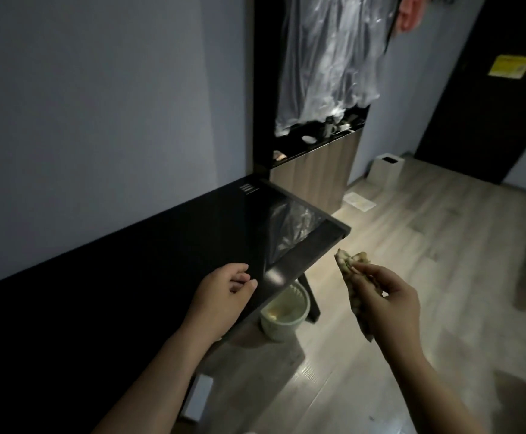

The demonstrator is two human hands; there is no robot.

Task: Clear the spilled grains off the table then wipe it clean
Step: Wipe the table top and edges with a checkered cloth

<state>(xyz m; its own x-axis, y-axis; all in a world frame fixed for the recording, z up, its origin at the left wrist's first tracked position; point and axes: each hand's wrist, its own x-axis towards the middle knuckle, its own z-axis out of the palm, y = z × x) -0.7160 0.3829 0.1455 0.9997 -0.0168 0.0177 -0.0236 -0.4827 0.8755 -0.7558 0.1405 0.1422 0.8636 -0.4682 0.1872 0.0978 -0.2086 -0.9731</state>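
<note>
Brownish cloth (351, 261) pinched between right hand (390, 308) fingers, left hand (221, 296) loosely curled — resting on table (130, 261) edge

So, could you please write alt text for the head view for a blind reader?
In a dim room, a person's right hand holds a crumpled patterned cloth beside a dark table, while the left hand rests at the table's edge. A pale bin stands on the floor below that edge.

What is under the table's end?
A pale green bin stands on the floor beside a dark table leg, with something pale inside. The tabletop covers its left side, so the rest of its contents cannot be seen.
</note>
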